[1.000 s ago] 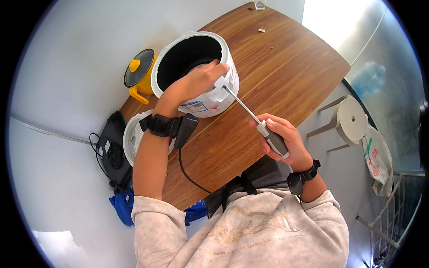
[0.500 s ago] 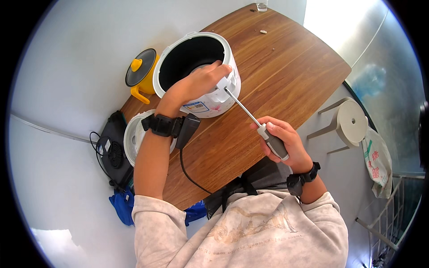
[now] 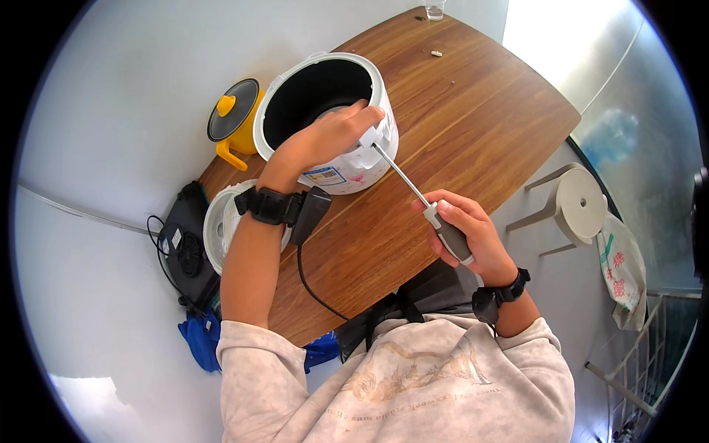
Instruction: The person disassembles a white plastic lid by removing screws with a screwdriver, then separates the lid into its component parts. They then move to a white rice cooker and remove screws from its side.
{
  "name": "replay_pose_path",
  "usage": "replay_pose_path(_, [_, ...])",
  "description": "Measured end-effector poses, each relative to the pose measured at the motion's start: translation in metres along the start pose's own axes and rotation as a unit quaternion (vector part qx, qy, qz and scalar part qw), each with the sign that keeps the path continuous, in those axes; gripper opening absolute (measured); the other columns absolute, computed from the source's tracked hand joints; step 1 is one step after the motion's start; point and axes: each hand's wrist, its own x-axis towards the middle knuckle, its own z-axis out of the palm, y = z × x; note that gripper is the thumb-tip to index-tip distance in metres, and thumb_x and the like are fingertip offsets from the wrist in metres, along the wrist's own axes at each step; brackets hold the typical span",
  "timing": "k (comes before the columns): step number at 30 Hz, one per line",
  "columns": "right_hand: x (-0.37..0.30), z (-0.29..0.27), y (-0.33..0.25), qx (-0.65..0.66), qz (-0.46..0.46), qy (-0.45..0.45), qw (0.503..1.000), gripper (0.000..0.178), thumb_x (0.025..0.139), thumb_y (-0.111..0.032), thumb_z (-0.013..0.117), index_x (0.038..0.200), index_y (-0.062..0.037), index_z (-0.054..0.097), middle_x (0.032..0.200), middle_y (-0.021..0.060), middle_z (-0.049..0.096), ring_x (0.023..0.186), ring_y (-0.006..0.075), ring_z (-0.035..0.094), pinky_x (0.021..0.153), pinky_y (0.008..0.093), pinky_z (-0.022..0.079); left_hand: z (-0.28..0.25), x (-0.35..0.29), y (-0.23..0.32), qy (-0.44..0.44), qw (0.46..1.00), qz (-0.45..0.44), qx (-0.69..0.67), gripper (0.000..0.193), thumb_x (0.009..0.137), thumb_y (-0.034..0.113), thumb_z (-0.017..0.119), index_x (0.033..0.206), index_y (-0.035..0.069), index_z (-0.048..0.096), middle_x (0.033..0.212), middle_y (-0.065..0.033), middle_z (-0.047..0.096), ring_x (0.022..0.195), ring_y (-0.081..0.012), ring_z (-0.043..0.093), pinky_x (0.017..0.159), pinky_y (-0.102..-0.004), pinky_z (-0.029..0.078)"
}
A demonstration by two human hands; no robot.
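Note:
A white rice cooker body (image 3: 360,174) with its top open and a dark interior stands on the wooden table. My left hand (image 3: 329,139) reaches over its near rim, fingers curled inside and thumb toward the outer wall, gripping the edge. In my right hand (image 3: 473,235) is a screwdriver (image 3: 452,235) with a grey and white handle, held by the handle. Its metal shaft slants up and left, and the tip meets a white plastic bracket on the cooker's rim, just beside my left hand. Any screw at the tip is too small to make out.
Left of the cooker stands a yellow pot (image 3: 240,136) with a dark lid. A round white plastic part (image 3: 214,221) lies partly behind my left forearm, near a black flat appliance (image 3: 185,247). A glass (image 3: 434,10) is at the far edge; a stool (image 3: 580,203) stands to the right.
The screwdriver and my right hand have shifted very slightly. My left hand and the cooker keep their places.

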Motion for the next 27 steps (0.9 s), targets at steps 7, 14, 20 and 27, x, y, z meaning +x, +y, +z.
replay_pose_path(7, [0.001,-0.005,-0.004,-0.267,-0.119,0.077,0.953,0.029,0.104,-0.027,0.059,0.124,-0.0067,0.068,0.07,0.0026,0.063,0.054,0.009,0.054,0.049,0.0252,0.042,0.002,-0.004,-0.011,0.008,0.989,0.108,0.099,0.028,0.106,0.016,0.041,0.126,0.0,0.053,0.12,-0.029,0.063,0.098,-0.0423,0.064,0.087,-0.046,0.053])
replay_pose_path(14, [-0.011,0.015,-0.029,-0.778,-0.306,0.208,0.508,0.033,0.086,-0.014,0.073,0.118,-0.0184,0.073,0.077,-0.0002,0.056,0.065,0.0149,0.054,0.065,0.0311,0.043,0.0,-0.005,0.0,-0.012,0.996,0.044,0.077,0.034,0.11,0.022,0.034,0.131,0.001,0.051,0.13,-0.0291,0.061,0.103,-0.0438,0.065,0.091,-0.0471,0.053])
replay_pose_path(20, [-0.008,0.015,-0.039,-0.81,-0.382,0.244,0.371,0.039,0.078,-0.008,0.077,0.116,-0.0185,0.074,0.087,-0.0003,0.057,0.076,0.0147,0.057,0.072,0.0306,0.043,0.0,-0.002,-0.007,-0.029,0.999,0.022,0.04,0.044,0.111,0.032,0.031,0.134,0.0,0.05,0.138,-0.0321,0.055,0.11,-0.0433,0.062,0.098,-0.0463,0.049])
replay_pose_path(27, [-0.009,-0.002,-0.007,-0.524,-0.287,0.2,0.776,0.022,0.095,-0.014,0.069,0.114,-0.005,0.064,0.08,0.0056,0.06,0.064,0.0168,0.058,0.059,0.0299,0.046,0.003,-0.004,0.005,-0.002,0.997,-0.065,-0.04,0.061,0.108,0.045,0.031,0.131,-0.008,0.051,0.136,-0.032,0.056,0.115,-0.0388,0.055,0.105,-0.0395,0.041])
